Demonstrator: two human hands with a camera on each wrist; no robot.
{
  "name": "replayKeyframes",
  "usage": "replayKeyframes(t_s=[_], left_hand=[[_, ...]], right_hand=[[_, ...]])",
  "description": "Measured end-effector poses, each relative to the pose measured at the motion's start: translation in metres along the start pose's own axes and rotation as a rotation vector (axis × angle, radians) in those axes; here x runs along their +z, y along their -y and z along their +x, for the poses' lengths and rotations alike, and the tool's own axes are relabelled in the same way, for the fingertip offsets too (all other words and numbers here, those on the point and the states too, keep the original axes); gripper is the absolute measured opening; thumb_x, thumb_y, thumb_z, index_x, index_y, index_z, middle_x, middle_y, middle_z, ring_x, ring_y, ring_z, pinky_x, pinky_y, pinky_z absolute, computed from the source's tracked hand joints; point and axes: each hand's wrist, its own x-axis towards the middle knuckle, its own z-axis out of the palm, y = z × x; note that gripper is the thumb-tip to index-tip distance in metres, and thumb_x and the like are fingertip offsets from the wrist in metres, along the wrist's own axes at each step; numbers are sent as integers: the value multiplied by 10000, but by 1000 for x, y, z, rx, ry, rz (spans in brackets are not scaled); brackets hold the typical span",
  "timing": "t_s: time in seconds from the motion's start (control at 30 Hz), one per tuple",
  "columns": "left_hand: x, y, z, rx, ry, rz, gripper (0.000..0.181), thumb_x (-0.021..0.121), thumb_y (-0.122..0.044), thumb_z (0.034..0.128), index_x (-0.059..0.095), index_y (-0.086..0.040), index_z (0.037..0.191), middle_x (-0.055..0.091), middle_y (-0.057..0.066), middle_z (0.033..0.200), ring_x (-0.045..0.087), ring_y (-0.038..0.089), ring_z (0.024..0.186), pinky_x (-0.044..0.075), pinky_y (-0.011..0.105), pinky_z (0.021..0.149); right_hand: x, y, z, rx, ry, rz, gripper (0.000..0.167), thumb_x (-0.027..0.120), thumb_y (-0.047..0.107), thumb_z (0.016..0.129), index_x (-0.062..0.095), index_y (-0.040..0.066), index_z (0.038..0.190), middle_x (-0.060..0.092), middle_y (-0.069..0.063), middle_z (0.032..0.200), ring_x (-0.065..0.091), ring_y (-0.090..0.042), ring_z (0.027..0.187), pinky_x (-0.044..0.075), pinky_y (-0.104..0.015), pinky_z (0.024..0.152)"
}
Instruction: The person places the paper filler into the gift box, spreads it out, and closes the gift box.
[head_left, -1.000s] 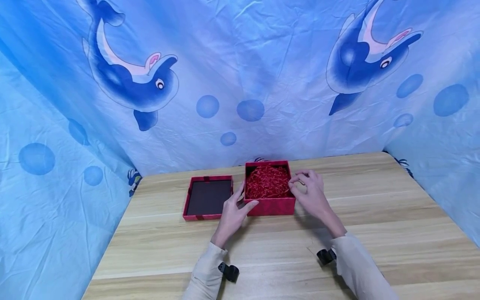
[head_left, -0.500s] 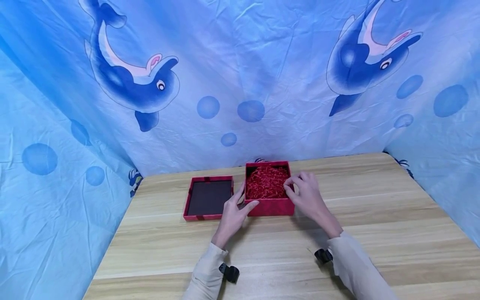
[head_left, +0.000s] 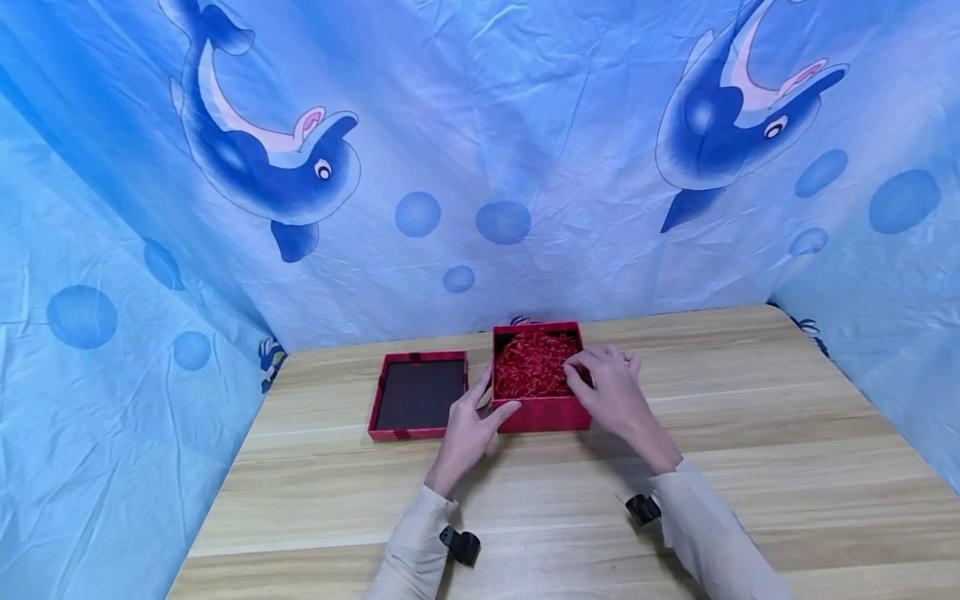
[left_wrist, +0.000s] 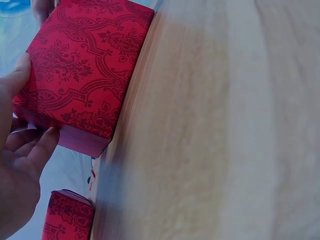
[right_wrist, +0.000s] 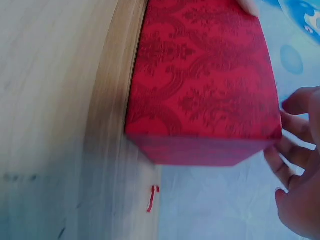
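A red patterned box (head_left: 543, 414) stands at the back of the table, filled with red shredded paper (head_left: 531, 367). My left hand (head_left: 467, 435) grips its front left corner, thumb on the front face and fingers along the left side. In the left wrist view the box's brocade-like pattern (left_wrist: 85, 65) shows beside that hand. My right hand (head_left: 615, 396) reaches over the right rim, with thumb and index finger pinching at the shredded paper. In the right wrist view the box (right_wrist: 205, 75) hides part of these fingertips (right_wrist: 292, 102). How much paper they hold is too small to see.
Just left of the box lies its red lid (head_left: 407, 434), inside up with a dark lining. A small red strip (right_wrist: 153, 198) shows near the table edge in the right wrist view. Behind the wood-grain table (head_left: 540, 517) hangs a blue dolphin-print curtain (head_left: 480, 125).
My right hand has moved left from the box's right rim to the shredded paper inside, its thumb and index finger closer together. The left hand, box and lid have stayed in place.
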Motion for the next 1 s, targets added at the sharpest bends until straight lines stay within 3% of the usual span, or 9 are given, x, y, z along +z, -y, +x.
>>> replayKeyframes(t_s=[0.13,0.27,0.43,0.57,0.7,0.83,1.0], left_hand=[[0,0,0,7,-2,-5,833,755,-378,962,340,-82,1621,359,183,1620,526,353,1344,503,428,1033],[0,1,0,4,-4,-4,832,751,-386,963,340,-82,1621,359,192,1619,524,349,1347,501,419,1036],[0,1,0,-16,0,-5,840,754,-398,958,338,-101,1624,355,167,1625,517,330,1356,493,408,1044],[0,1,0,-19,5,-10,840,748,-400,963,331,-98,1627,353,142,1629,507,326,1366,488,409,1050],[0,0,0,-10,0,-16,826,750,-371,968,334,-93,1624,358,149,1624,509,344,1363,491,423,1045],[1,-1,-1,-3,-1,-21,813,756,-337,969,336,-104,1625,357,158,1623,511,348,1360,493,422,1042],[1,-1,-1,3,-14,-27,806,768,-332,961,357,-110,1618,377,156,1612,528,346,1346,500,407,1038]], right_hand=[[-5,-15,-4,-5,-115,142,127,662,76,989,753,-7,1021,736,-140,1001,601,-321,966,384,-507,884],[-6,-36,-9,98,-177,245,126,653,40,996,730,-47,1045,714,-153,967,600,-261,886,488,-351,765],[-1,-67,-15,257,-133,264,167,632,60,1018,705,-64,1104,688,-169,1001,578,-241,890,469,-221,716],[4,-88,-17,294,-84,259,187,634,55,1018,688,-80,1135,677,-189,1024,605,-276,909,480,-201,742],[9,-102,-17,294,-54,238,204,652,51,1003,681,-90,1147,677,-211,1040,623,-321,926,496,-250,785],[13,-112,-18,303,-16,193,224,660,39,982,680,-96,1160,654,-232,1078,604,-348,948,500,-383,832],[18,-117,-16,296,26,130,244,666,86,966,692,-66,1155,622,-258,1120,559,-411,1040,416,-567,935]])
